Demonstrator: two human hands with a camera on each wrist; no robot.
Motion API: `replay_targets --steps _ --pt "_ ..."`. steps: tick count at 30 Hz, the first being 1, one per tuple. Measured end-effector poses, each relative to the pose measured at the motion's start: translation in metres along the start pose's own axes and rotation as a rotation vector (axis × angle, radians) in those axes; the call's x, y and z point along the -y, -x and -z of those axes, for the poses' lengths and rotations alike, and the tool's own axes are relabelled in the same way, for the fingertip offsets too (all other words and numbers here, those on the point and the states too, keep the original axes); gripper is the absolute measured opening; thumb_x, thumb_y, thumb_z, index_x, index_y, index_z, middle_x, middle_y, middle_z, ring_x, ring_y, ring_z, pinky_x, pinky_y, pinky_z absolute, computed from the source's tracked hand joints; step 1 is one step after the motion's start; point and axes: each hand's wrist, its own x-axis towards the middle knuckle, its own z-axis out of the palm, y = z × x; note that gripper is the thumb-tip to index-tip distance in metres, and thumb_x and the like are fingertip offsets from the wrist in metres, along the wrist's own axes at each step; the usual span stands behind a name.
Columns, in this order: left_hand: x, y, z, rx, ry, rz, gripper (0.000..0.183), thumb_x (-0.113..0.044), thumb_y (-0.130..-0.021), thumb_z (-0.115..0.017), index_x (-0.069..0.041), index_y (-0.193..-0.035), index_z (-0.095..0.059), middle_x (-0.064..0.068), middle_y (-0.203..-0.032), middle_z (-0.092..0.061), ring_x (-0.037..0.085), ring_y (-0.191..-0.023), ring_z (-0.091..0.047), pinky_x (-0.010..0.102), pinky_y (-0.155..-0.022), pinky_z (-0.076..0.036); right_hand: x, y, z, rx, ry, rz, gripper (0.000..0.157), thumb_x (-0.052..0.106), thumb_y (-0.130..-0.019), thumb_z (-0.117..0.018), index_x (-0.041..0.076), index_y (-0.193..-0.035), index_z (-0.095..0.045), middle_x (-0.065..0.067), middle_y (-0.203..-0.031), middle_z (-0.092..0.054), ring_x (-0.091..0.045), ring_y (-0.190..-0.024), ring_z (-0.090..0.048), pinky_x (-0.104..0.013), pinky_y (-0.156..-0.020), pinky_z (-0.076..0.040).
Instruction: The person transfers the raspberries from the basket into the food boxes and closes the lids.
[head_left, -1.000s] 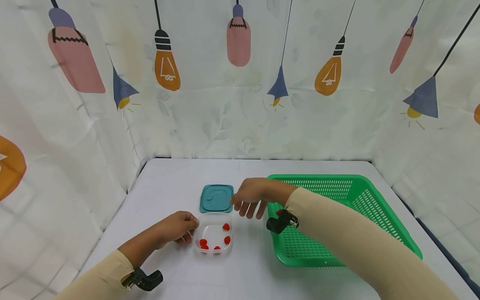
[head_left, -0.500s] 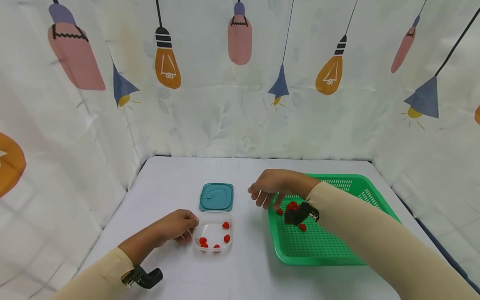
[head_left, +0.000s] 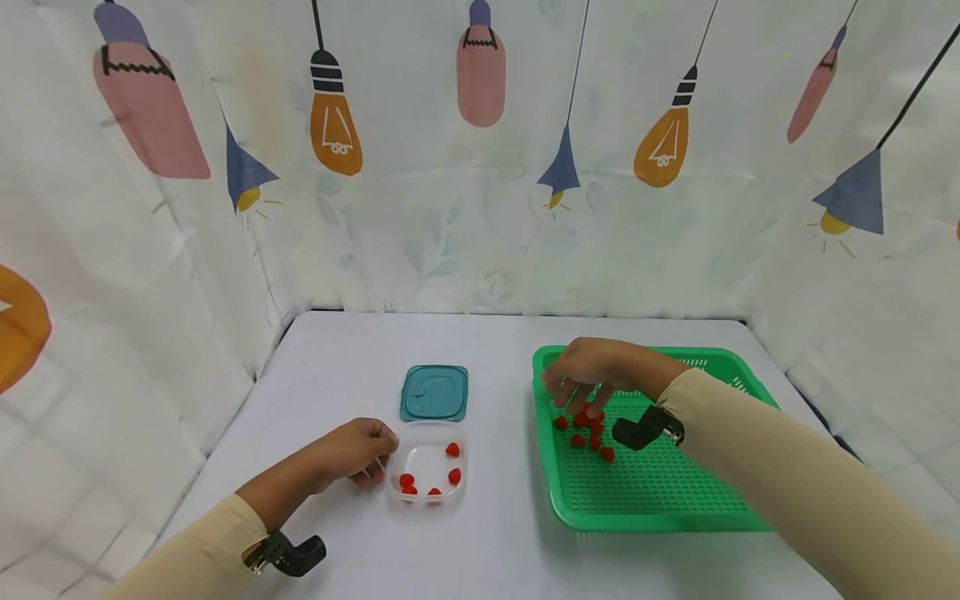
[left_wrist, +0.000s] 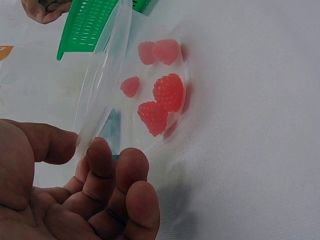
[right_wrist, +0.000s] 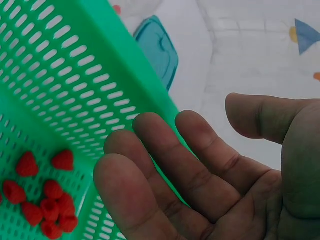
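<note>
My left hand (head_left: 360, 452) pinches the rim of a clear plastic container (head_left: 427, 443) between thumb and finger; the left wrist view shows the container's wall there. Several red raspberries (left_wrist: 168, 93) lie on the container's floor. My right hand (head_left: 588, 372) hovers over the left end of a green perforated basket (head_left: 660, 492). Its fingers (right_wrist: 170, 155) are relaxed and spread, the thumb apart, with nothing between them. Beneath it, several more raspberries (right_wrist: 50, 207) lie clustered on the basket's floor.
A teal lid (head_left: 433, 392) lies flat just behind the container on the white table (head_left: 337, 358). The basket's raised rim stands to the container's right. A printed curtain (head_left: 420, 242) encloses the table at the back and sides.
My right hand has moved rightward from beside the teal lid to above the green basket, uncovering the raspberries there. The left hand and the container have stayed in place.
</note>
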Motion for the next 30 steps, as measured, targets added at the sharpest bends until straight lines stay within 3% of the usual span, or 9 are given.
replay_targets --steps 11,21,30 --pt "0.001 0.0 0.001 0.006 0.01 0.004 0.019 -0.02 -0.104 -0.058 -0.002 -0.109 -0.062 0.011 -0.09 -0.061 0.026 -0.075 -0.062 0.037 -0.067 -0.054 -0.038 0.007 0.011 -0.037 -0.017 -0.041 0.035 0.031 -0.098 -0.062 0.005 -0.12 -0.068 -0.015 -0.11 -0.072 -0.034 -0.1 -0.07 -0.048 -0.075 -0.059" --pt "-0.002 -0.001 0.002 0.008 0.003 0.004 0.019 -0.02 -0.104 -0.058 -0.001 -0.109 -0.061 0.011 -0.09 -0.061 0.026 -0.076 -0.062 0.036 -0.067 -0.054 -0.076 0.01 0.011 -0.002 0.093 -0.097 0.04 0.036 -0.101 -0.058 0.002 -0.12 -0.068 -0.015 -0.107 -0.073 -0.032 -0.096 -0.071 -0.049 -0.074 -0.059" --pt "-0.001 -0.002 0.001 0.011 0.005 0.009 0.021 -0.021 -0.104 -0.058 -0.001 -0.111 -0.061 0.011 -0.09 -0.061 0.026 -0.076 -0.062 0.036 -0.067 -0.055 -0.086 0.014 0.007 0.02 0.24 -0.165 0.036 0.036 -0.103 -0.055 0.004 -0.112 -0.071 -0.009 -0.096 -0.072 -0.028 -0.085 -0.071 -0.047 -0.072 -0.058"
